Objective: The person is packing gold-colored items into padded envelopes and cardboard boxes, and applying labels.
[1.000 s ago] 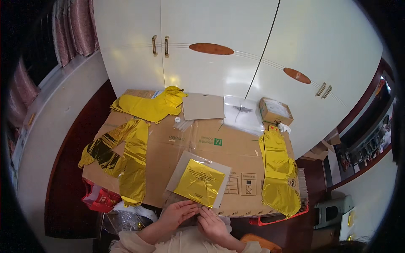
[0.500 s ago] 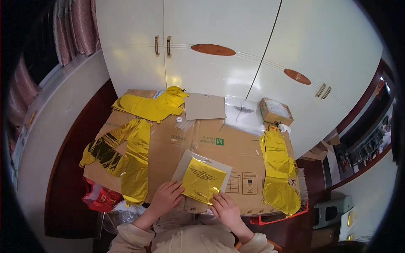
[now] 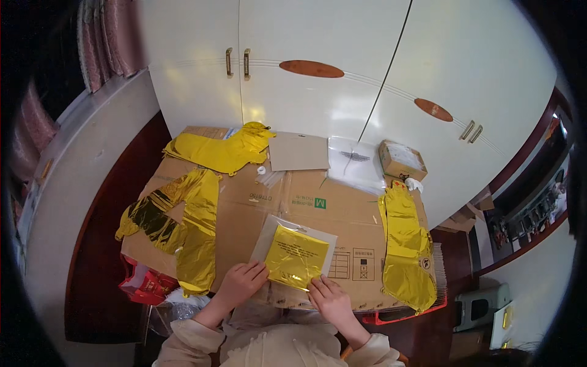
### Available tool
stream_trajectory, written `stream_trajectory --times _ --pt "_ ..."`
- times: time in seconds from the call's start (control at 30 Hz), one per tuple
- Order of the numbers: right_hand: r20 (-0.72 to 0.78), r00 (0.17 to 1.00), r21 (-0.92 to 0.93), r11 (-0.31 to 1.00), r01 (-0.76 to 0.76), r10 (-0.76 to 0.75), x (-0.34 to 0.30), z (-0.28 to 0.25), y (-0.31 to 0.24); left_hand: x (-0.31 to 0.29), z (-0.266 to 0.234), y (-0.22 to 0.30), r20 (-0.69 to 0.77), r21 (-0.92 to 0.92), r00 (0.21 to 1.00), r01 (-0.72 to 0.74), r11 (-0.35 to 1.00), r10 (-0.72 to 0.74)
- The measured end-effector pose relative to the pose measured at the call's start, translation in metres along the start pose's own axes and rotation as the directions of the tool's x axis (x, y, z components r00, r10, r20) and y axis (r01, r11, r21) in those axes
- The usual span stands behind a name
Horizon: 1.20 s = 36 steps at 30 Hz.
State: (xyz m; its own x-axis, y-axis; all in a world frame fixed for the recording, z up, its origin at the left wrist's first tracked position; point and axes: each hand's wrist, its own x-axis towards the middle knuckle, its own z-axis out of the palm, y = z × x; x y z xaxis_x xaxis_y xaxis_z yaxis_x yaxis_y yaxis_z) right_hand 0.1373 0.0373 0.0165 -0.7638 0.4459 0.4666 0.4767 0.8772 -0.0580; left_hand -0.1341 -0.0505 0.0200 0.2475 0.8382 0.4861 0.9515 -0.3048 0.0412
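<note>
A clear packet with a grey backing card and a folded gold foil balloon (image 3: 296, 255) inside lies tilted on the cardboard in front of me. My left hand (image 3: 244, 281) grips its left edge, fingers laid over the card's side. At the lower right corner my right hand (image 3: 329, 298) pinches the packet between thumb and fingers. Flat gold foil balloons lie around it: a letter-shaped one (image 3: 197, 226) to the left, another (image 3: 223, 150) at the far left, and a long one (image 3: 406, 251) at the right.
The flattened cardboard (image 3: 238, 214) covers the work surface. Along its far side are a grey card (image 3: 298, 151), a stack of clear bags (image 3: 354, 162) and a small open box (image 3: 402, 160). White cabinet doors (image 3: 306, 30) stand behind. A red bag (image 3: 147, 282) hangs at the near left.
The packet's lower edge has shifted slightly up, and its foil looks flatter. Both hands stay on the packet, with the right one a little further right.
</note>
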Motion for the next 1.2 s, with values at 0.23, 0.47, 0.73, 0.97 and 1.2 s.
stream_trajectory --times 0.23,0.47,0.73,0.97,1.2 --pt "0.047 0.999 -0.027 0.999 0.028 -0.027 -0.006 0.000 0.014 0.018 -0.006 0.001 0.063 0.080 0.980 -0.191 0.978 0.186" --pt "0.070 0.997 -0.015 1.000 0.016 -0.015 -0.008 -0.003 0.020 0.033 0.007 0.007 0.066 0.162 0.943 -0.333 0.929 0.326" --pt "-0.012 1.000 -0.021 0.999 0.028 -0.028 0.026 -0.019 0.011 0.050 0.009 0.008 -0.021 0.182 0.932 -0.353 0.918 0.362" --pt "0.003 0.997 -0.102 0.992 0.076 -0.076 0.040 -0.018 0.019 0.067 -0.005 0.000 -0.147 -0.037 0.947 -0.293 0.955 0.285" --pt "-0.011 1.000 -0.108 0.994 0.012 -0.013 0.073 -0.053 0.034 0.150 0.003 -0.106 0.035 -0.073 0.910 0.416 0.907 -0.414"
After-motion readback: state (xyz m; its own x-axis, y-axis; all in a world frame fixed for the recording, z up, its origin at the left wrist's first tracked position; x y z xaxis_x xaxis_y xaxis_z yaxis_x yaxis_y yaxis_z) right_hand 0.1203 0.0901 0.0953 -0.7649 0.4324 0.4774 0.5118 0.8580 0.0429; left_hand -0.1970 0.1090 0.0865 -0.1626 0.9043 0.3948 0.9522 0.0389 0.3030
